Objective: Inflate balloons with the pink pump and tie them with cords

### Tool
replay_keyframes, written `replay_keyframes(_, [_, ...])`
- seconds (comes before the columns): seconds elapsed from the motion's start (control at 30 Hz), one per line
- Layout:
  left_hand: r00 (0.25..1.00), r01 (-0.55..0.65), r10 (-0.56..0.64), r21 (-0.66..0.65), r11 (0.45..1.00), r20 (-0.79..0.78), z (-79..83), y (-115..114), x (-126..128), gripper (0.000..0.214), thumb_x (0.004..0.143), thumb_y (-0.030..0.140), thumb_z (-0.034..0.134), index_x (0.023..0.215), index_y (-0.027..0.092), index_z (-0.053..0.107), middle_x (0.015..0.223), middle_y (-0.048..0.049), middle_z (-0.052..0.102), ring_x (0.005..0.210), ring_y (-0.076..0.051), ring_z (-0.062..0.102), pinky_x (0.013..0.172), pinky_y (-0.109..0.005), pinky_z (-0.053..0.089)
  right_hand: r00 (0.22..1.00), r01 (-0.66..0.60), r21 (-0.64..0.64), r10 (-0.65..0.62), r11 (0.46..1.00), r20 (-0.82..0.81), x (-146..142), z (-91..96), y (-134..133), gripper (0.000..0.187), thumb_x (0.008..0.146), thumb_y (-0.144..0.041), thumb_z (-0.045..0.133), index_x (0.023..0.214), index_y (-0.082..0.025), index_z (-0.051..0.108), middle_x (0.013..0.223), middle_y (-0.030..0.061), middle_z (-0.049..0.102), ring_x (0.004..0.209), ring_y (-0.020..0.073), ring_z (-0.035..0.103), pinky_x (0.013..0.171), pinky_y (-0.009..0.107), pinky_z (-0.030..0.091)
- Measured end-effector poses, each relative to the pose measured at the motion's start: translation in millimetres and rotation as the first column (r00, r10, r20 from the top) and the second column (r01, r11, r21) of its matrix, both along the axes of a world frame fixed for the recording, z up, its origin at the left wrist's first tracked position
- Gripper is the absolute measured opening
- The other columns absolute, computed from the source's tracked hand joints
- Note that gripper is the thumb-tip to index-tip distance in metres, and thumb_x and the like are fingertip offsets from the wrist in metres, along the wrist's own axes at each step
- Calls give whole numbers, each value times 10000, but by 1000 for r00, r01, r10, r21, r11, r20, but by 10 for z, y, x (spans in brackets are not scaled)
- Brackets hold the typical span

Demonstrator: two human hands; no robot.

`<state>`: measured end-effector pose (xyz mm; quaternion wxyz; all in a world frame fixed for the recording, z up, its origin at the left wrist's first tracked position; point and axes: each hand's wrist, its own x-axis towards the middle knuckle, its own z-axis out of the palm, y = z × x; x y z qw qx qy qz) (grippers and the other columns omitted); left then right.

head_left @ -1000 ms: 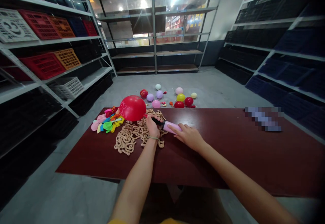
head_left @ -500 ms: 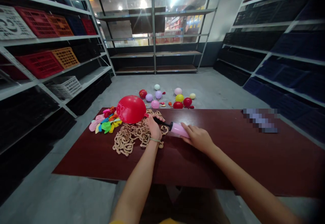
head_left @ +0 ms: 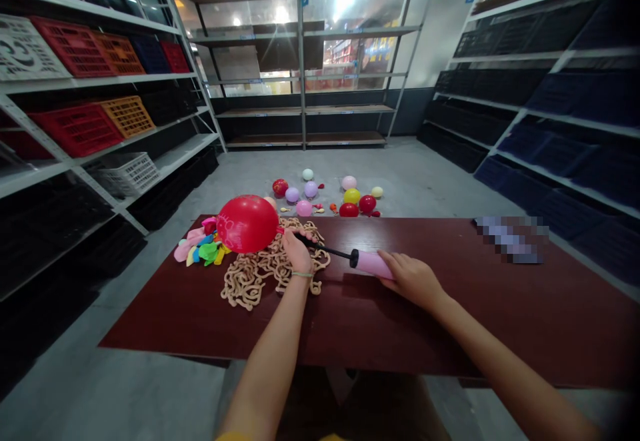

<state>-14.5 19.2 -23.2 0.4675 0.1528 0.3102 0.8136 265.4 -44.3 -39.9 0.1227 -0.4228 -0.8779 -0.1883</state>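
A red balloon [head_left: 248, 224], swollen with air, points left from my left hand [head_left: 297, 250]. That hand is closed round the balloon's neck and the black handle end of a balloon pump. My right hand [head_left: 414, 280] is wrapped round the pump's pink barrel [head_left: 374, 264], and a length of black rod shows between the two hands. Under the balloon and my left hand lies a heap of long beige modelling balloons [head_left: 245, 280]. Several limp coloured balloons [head_left: 207, 252] are piled to the left of it.
The dark red table [head_left: 380, 328] spans the front, with a blurred flat item [head_left: 513, 239] at its right. Several inflated balloons [head_left: 351, 196] lie on the floor beyond. Shelves with crates [head_left: 75, 131] stand left; more shelving [head_left: 303, 111] stands at the back and right.
My right hand has drawn the pink barrel rightward, so more black rod shows. The balloon and my left hand have shifted slightly left. The view has tilted a little.
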Motion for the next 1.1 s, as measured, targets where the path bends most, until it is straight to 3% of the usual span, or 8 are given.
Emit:
replay_keyframes(0.1, [1000,6,-6,50,999,-9,31,-44,21,224,879,378,530,784,210,416,601,56,471,473,-85,485,494,-212,414,993,117,-53,-116,992,12,-209,64,29,513,941,-482,485,1275,-99,555,1050,156,688,871,256,640,694,318,416])
replay_keyframes(0.23, [999,20,-17,85,996,-27,26,-125,47,246,892,416,537,810,216,419,617,57,476,491,-86,494,517,-218,439,988,151,-144,-154,978,-10,-791,169,63,542,923,-490,500,1337,-140,512,1083,153,685,890,250,637,652,296,386])
replay_keyframes(0.33, [1000,16,-16,21,1000,-24,26,-158,51,262,899,428,520,791,216,411,590,62,469,463,-83,471,490,-211,422,990,135,-158,-140,978,-25,-1021,187,47,563,931,-517,494,1354,-145,504,1077,157,686,881,246,642,640,289,377])
replay_keyframes(0.43, [999,19,-20,-20,1000,-28,36,-146,55,261,906,419,493,766,214,413,567,61,460,435,-89,456,453,-215,401,994,94,-136,-102,986,-49,-866,121,14,554,946,-544,477,1326,-144,528,1064,144,691,861,240,650,654,292,392])
replay_keyframes(0.6, [999,24,-25,-15,1000,-37,45,-65,73,240,910,373,460,741,206,424,566,50,461,427,-99,465,435,-228,393,998,35,-13,-36,999,-48,-141,-52,9,546,971,-545,441,1286,-113,556,1061,146,695,879,239,652,726,313,422])
replay_keyframes(0.7, [1000,-3,3,13,1000,-21,48,-40,71,232,903,371,482,752,207,418,574,57,463,438,-93,468,451,-222,398,999,36,11,-36,999,-31,34,-83,29,521,970,-526,451,1251,-106,578,1019,142,701,851,236,652,710,312,421])
replay_keyframes(0.97, [999,13,-13,-2,1000,-41,48,-148,89,270,929,399,451,742,207,423,576,54,457,433,-86,449,443,-221,396,990,124,-158,-133,980,-47,-912,153,31,496,942,-517,486,1269,-149,542,1035,130,700,856,239,665,618,286,388])
replay_keyframes(1.1, [999,27,-28,-22,999,-47,47,-148,97,261,932,396,468,754,212,419,568,54,454,425,-93,450,431,-224,390,991,69,-188,-89,980,-104,-932,116,11,510,948,-532,472,1291,-157,516,1074,138,695,914,247,663,648,289,414])
